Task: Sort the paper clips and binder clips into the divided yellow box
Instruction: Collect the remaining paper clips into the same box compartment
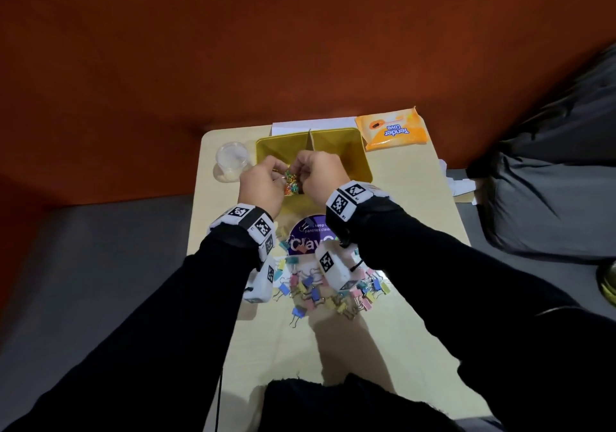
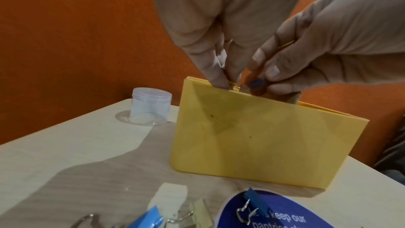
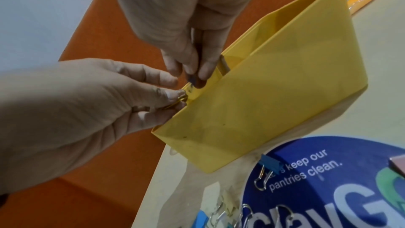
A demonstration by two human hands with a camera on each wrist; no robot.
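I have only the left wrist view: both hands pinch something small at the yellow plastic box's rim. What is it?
Observer: The head view shows multicoloured paper clips bunched between the left hand and right hand.
Operator: Is the box divided?
Observer: Yes, one upright partition splits the yellow plastic box into two compartments.
Operator: Many binder clips left?
Observer: A whole pile of pastel binder clips lies on the beige table beneath the wrists.

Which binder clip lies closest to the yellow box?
The blue binder clip lying on the round blue sticker, just below the box's near wall. The other clips lie in the pile nearer the person.
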